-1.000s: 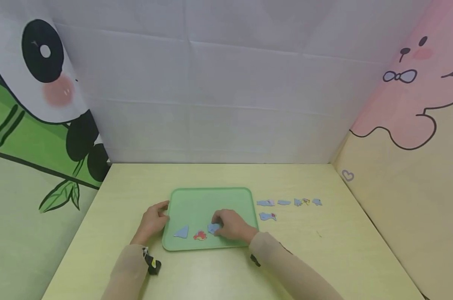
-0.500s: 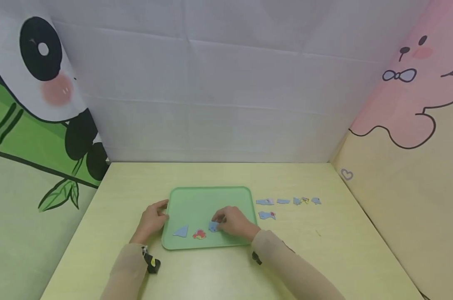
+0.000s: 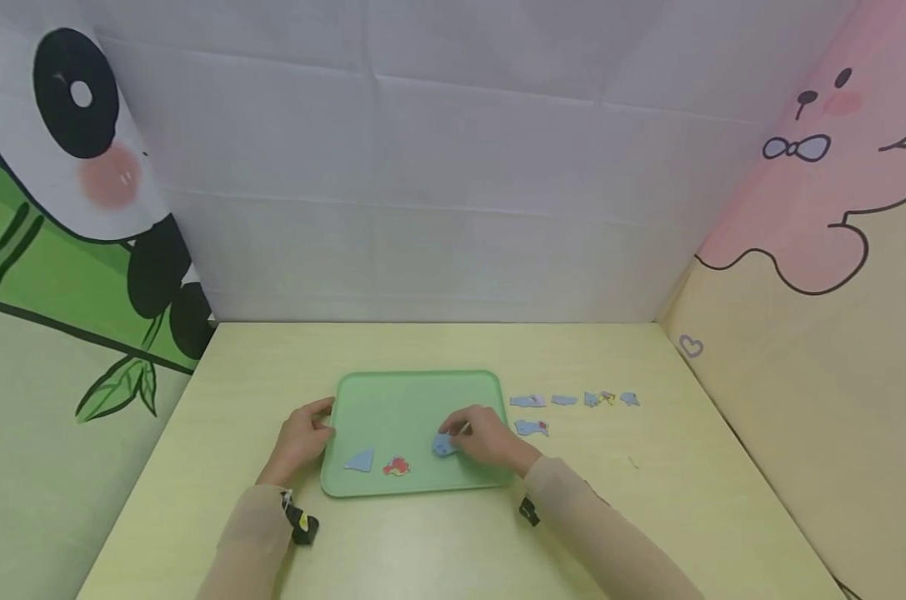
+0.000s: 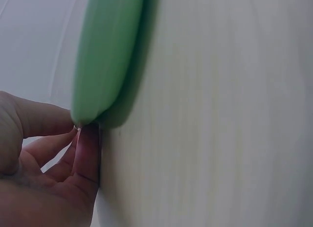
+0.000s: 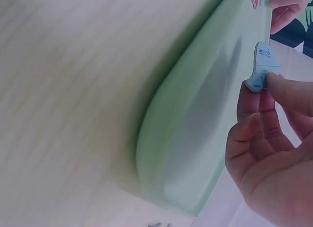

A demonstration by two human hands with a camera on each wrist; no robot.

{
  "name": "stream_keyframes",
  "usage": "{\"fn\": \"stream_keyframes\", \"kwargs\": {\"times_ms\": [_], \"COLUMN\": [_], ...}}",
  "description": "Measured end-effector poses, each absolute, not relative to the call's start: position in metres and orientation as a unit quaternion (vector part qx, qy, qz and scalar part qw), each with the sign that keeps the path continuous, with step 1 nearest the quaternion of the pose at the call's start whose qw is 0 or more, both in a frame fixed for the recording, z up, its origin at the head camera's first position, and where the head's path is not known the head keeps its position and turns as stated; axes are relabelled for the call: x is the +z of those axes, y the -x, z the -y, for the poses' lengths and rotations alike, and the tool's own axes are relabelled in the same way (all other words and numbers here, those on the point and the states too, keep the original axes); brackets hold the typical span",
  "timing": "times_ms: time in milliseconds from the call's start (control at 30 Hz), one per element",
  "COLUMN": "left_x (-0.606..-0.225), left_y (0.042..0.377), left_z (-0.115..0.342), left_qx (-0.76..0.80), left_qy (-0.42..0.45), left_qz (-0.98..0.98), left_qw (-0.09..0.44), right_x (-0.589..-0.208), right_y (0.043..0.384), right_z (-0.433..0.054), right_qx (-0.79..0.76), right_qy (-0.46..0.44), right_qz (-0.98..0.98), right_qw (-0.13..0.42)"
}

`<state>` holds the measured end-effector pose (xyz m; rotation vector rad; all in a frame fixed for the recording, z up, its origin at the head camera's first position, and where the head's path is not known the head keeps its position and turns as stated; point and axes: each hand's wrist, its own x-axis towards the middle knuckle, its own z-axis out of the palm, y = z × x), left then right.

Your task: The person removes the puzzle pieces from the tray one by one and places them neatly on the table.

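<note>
My right hand point(image 3: 485, 437) pinches a light-blue puzzle piece point(image 3: 444, 445) between thumb and fingers, over the right half of the green tray point(image 3: 403, 400). In the right wrist view, this puzzle piece point(image 5: 262, 65) shows a small printed drawing and is tilted up off the tray's surface. At the tray's left edge, my left hand point(image 3: 300, 440) holds the rim with thumb and fingertips. Close up in the left wrist view, the fingertips meet the tray point(image 4: 107, 56) at its edge. A blue triangular piece point(image 3: 360, 460) and a red piece point(image 3: 397, 467) lie along the tray's front.
Right of the tray, a row of blue pieces lies on the table point(image 3: 648, 483), among them a long piece point(image 3: 528, 401), a thin strip point(image 3: 564, 400) and a small piece point(image 3: 629, 399). A blue piece with a red spot point(image 3: 531, 428) lies in front of them.
My right hand has shifted to the right over the tray, carrying the blue piece away from the red one and turning it. My left hand has stayed at the tray's edge.
</note>
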<state>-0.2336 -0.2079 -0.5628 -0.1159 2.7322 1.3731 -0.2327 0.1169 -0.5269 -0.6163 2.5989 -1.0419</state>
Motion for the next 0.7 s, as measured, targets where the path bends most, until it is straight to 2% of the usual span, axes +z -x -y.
{"fn": "stream_keyframes", "kwargs": {"times_ms": [500, 700], "left_x": [-0.562, -0.561], "left_y": [0.232, 0.233], "left_z": [0.210, 0.209], "left_qx": [0.449, 0.449], "left_qy": [0.034, 0.035], "left_qz": [-0.892, -0.892], "left_qw": [0.043, 0.045], "right_x": [-0.507, -0.504], "right_y": [0.241, 0.249], "right_z": [-0.168, -0.201], "right_qx": [-0.360, -0.371], "right_qy": [0.236, 0.204], "right_qz": [-0.896, -0.900], "right_qw": [0.109, 0.104]}}
